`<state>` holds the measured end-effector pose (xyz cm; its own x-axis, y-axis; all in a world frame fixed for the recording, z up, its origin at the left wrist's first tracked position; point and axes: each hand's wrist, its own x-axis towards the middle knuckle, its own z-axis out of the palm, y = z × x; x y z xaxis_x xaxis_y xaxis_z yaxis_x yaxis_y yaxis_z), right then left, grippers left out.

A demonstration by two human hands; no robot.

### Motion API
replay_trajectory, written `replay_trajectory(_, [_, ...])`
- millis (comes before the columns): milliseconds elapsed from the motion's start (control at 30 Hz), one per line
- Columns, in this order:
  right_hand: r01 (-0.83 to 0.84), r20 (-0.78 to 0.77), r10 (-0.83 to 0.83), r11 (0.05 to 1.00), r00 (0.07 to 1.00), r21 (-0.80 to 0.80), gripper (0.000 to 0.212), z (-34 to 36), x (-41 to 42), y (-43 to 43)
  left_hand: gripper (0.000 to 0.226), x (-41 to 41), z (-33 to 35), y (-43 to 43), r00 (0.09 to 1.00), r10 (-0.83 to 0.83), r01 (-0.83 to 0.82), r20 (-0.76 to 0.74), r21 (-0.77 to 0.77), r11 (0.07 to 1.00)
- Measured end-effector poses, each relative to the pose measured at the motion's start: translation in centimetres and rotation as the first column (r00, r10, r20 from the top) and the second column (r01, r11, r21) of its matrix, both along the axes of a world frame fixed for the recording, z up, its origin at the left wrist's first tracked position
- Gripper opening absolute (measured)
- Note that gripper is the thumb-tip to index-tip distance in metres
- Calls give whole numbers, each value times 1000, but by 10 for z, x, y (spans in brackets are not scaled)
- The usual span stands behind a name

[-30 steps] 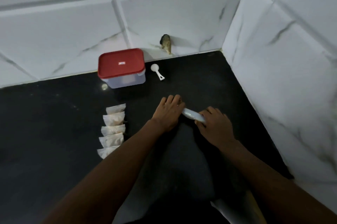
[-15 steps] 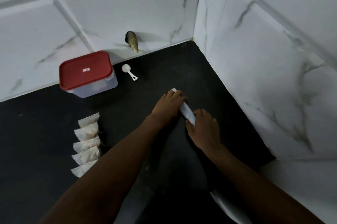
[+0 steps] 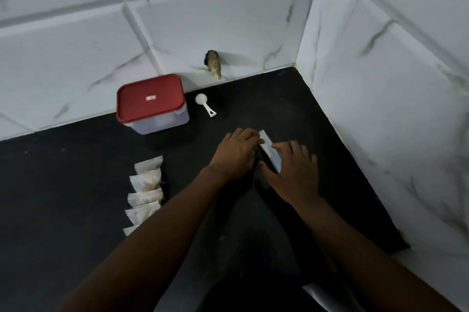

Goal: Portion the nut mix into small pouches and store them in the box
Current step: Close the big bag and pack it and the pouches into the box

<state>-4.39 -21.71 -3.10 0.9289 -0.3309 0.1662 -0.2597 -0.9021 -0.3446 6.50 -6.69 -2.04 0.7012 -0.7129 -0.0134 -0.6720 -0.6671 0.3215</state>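
Both hands are on one pouch (image 3: 269, 149), which lies flat on the counter (image 3: 76, 184), mid-frame, tilted diagonally. Left hand (image 3: 236, 153): fingers bent, tips on the pouch's far end; thumb is hidden, so I can't tell whether it pinches. Right hand (image 3: 293, 172): fingers near straight and spread, pressing flat on the near end, no grip. Pouch row (image 3: 146, 192): five filled, overlapping, left of the left forearm. Box (image 3: 152, 104) stands at the wall (image 3: 228, 19) with its red lid on, well apart from the hands. Scoop (image 3: 205, 106) lies just right of the box.
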Motion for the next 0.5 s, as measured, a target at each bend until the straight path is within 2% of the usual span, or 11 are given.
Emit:
replay_trajectory(133, [-122, 13, 122, 992, 992, 20, 57, 4, 32, 29, 37, 8, 11, 37, 996, 84, -85, 37, 29, 996])
replay_trajectory(267, [-246, -7, 247, 967, 969, 64, 58, 13, 66, 64, 38, 19, 21, 84, 973, 228, -228, 38, 0, 974])
replay_trajectory(500, [-290, 1, 294, 942, 956, 166, 61, 21, 131, 118, 36, 43, 28, 154, 880, 475, -472, -18, -150, 869])
